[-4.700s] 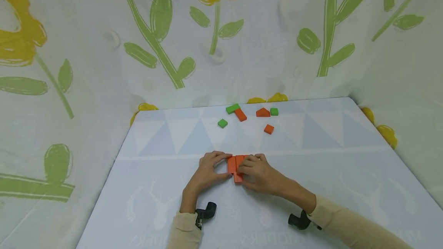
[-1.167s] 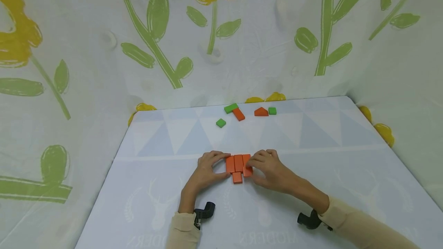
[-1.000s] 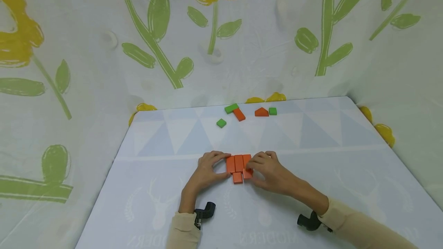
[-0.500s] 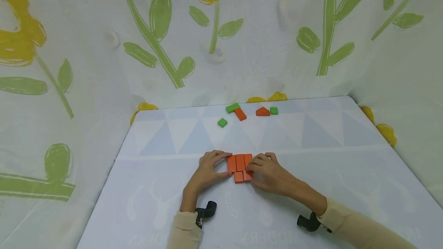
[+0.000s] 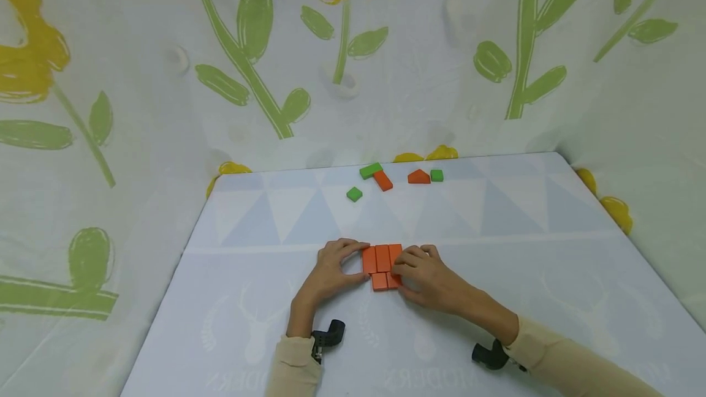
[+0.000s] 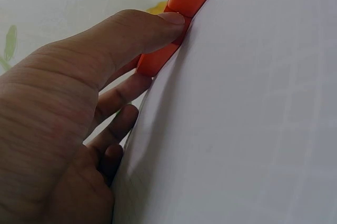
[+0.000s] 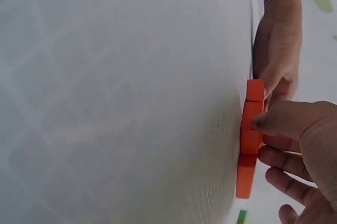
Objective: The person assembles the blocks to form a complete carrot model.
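Observation:
Three orange rectangular blocks lie side by side: a left one (image 5: 369,260), a middle one (image 5: 383,258) and a right one (image 5: 395,252). Against their near ends sits a small orange square block (image 5: 379,282), with a second orange square block (image 5: 393,281) to its right. My left hand (image 5: 330,269) spans the left rectangular block, thumb at its near end and index finger at its far end; the left wrist view shows the thumb on the orange side (image 6: 156,60). With thumb and fingers, my right hand (image 5: 432,280) pinches the second square block, partly covering it.
Toward the back edge lie a green rectangular block (image 5: 371,170) touching an orange rectangular block (image 5: 383,181), a green square block (image 5: 355,194), an orange triangular block (image 5: 419,177) and another green square block (image 5: 437,175). A flowered curtain (image 5: 419,78) hangs behind the table.
The orange square block from the back right has come into my right hand. It has gone down from over the right rectangular block to beside the other square block. My left hand stays put.

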Demonstrator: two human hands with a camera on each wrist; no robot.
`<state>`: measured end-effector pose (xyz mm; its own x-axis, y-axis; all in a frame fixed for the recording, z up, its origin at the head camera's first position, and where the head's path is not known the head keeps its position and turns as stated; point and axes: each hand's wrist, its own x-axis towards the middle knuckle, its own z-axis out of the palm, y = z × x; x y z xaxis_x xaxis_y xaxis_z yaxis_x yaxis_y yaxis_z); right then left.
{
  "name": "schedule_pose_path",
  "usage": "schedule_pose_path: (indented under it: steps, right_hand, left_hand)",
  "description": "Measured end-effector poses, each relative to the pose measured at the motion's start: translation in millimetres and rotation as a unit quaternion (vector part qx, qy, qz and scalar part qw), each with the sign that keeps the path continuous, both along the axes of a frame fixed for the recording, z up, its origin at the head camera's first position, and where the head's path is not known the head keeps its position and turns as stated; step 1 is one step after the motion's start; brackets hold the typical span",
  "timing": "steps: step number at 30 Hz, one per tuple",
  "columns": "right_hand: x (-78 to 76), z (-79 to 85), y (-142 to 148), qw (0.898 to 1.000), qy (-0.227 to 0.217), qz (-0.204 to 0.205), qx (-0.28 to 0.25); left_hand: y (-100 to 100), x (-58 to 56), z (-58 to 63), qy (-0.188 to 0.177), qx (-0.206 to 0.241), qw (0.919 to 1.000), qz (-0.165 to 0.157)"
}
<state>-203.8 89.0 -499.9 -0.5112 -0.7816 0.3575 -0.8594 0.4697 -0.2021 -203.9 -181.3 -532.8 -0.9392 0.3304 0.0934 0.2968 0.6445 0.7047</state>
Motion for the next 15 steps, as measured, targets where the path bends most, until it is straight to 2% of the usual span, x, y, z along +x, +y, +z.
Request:
schedule_pose_path:
  steps: [6,15]
  right_hand:
    - [-7.5,4.8,4,1.0,-0.015,-0.016,-0.015]
    - [-31.3,21.9,9,0.996,-0.046,-0.064,-0.039]
  left_hand:
    - [0,-0.8,-0.4,-0.002,0.002,1.0,-0.004]
    - [0,0.2,1.0,-0.005,-0.003,1.0,-0.002]
